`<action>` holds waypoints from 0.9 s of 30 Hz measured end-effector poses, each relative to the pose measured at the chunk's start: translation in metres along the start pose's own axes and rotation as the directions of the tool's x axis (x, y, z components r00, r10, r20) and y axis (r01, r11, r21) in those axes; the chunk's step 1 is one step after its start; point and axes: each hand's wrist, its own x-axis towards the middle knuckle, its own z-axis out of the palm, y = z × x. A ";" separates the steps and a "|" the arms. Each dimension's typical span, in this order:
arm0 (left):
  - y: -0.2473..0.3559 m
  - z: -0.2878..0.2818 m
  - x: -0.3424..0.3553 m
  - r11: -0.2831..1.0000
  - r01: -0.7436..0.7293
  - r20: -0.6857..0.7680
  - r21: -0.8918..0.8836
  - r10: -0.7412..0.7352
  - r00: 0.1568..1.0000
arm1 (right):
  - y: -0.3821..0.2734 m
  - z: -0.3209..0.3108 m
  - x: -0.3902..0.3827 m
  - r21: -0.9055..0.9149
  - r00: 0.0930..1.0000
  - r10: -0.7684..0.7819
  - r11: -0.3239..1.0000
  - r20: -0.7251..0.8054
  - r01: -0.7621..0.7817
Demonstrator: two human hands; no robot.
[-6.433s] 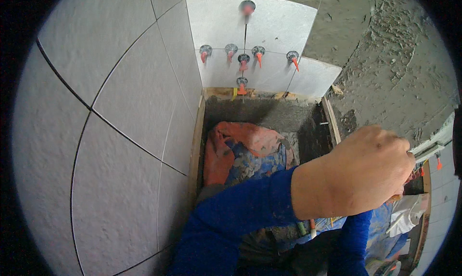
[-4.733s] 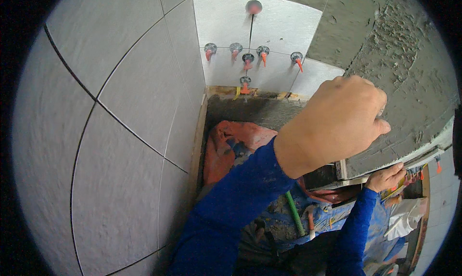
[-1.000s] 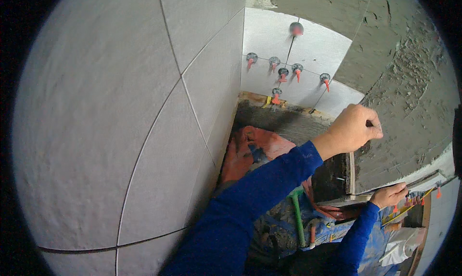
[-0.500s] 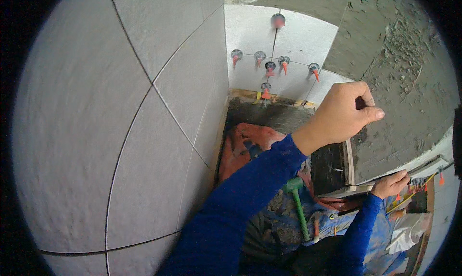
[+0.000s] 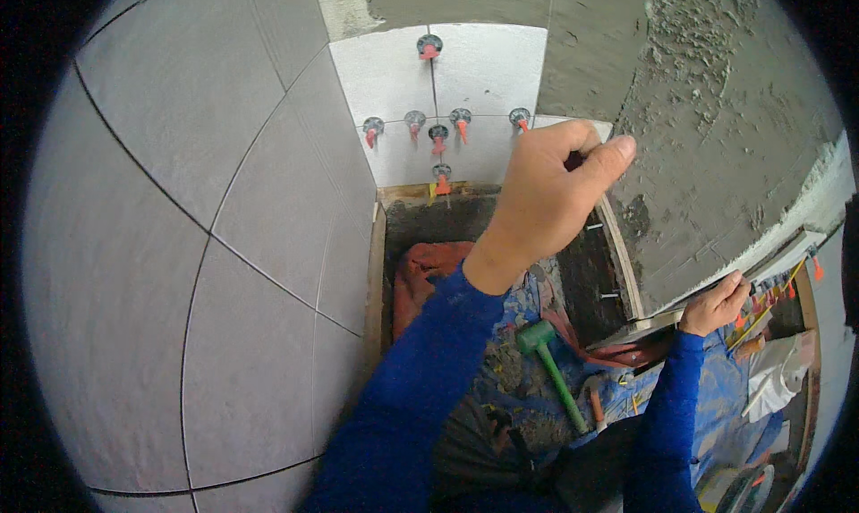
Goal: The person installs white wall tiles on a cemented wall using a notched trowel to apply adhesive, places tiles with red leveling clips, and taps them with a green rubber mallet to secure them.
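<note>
My left hand is raised in front of the wall, its thumb and index finger pressed together and the other fingers curled. Whatever it pinches, if anything, is hidden. Behind it are white tiles with several capped pipe outlets, and grey mortar spread on the wall. Lower right, my right hand is closed at the mortared wall's lower edge, beside a pale strip; what its fingers hold cannot be made out.
Large grey tiles cover the left wall. Below my arms lie a green mallet, a hammer and red cloth on blue sheeting. A wooden batten edges the mortar. A white bag lies at right.
The view has turned to the right, so the walls and tools sit farther left. My left hand stays raised and pinched; my right hand stays closed at the wall's lower edge.
</note>
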 end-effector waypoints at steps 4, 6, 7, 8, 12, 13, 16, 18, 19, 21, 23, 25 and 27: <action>-0.010 -0.007 0.000 0.970 -0.187 -0.063 0.157 0.198 0.978 | -0.004 -0.002 0.005 0.158 0.988 0.140 0.976 0.067 -0.149; -0.023 -0.026 0.002 0.910 -0.311 -0.015 0.273 0.327 0.945 | -0.006 -0.006 0.011 -0.123 0.976 -0.216 0.970 -0.040 0.210; -0.026 -0.040 0.003 0.902 -0.306 -0.026 0.303 0.329 0.944 | -0.008 -0.009 0.015 -0.081 0.944 -0.316 0.948 -0.090 0.309; -0.028 -0.056 0.005 0.929 -0.264 -0.055 0.259 0.287 0.956 | -0.013 -0.008 0.013 0.184 0.999 -0.019 0.983 -0.025 0.024; -0.030 -0.117 0.003 0.861 -0.399 -0.025 0.316 0.428 0.903 | -0.044 0.001 0.025 0.376 0.969 -0.218 0.894 -0.115 0.245; -0.030 -0.129 0.004 0.706 -0.309 -0.066 0.638 0.449 0.891 | -0.052 0.001 0.028 0.355 0.963 -0.247 0.896 -0.104 0.268; -0.023 -0.139 0.002 0.959 -0.224 -0.317 0.172 0.269 0.910 | -0.058 0.002 0.046 0.223 0.940 -0.341 0.918 0.018 0.329; -0.021 -0.116 0.007 0.862 -0.173 -0.188 -0.477 0.092 0.978 | -0.048 -0.005 0.057 0.147 0.931 -0.353 0.930 0.095 0.338; -0.026 -0.092 0.006 0.884 -0.157 -0.195 -0.441 0.077 0.978 | -0.040 -0.007 0.058 0.185 0.944 -0.315 0.938 0.098 0.294; -0.028 -0.042 0.000 0.973 -0.117 -0.428 -0.200 0.021 0.904 | -0.029 -0.011 0.056 0.047 0.931 -0.363 0.931 0.025 0.362; -0.028 0.014 -0.008 0.990 -0.062 -0.537 -0.129 -0.017 0.843 | -0.023 -0.008 0.052 0.121 0.957 -0.291 0.949 -0.018 0.291; -0.026 0.055 0.004 0.984 -0.011 -0.566 -0.178 -0.093 0.819 | -0.026 -0.014 0.054 0.136 0.957 -0.271 0.957 0.099 0.257; -0.020 0.070 0.018 0.986 -0.113 -0.557 -0.121 0.027 0.830 | -0.031 -0.018 0.064 0.026 0.872 -0.427 0.901 0.240 0.433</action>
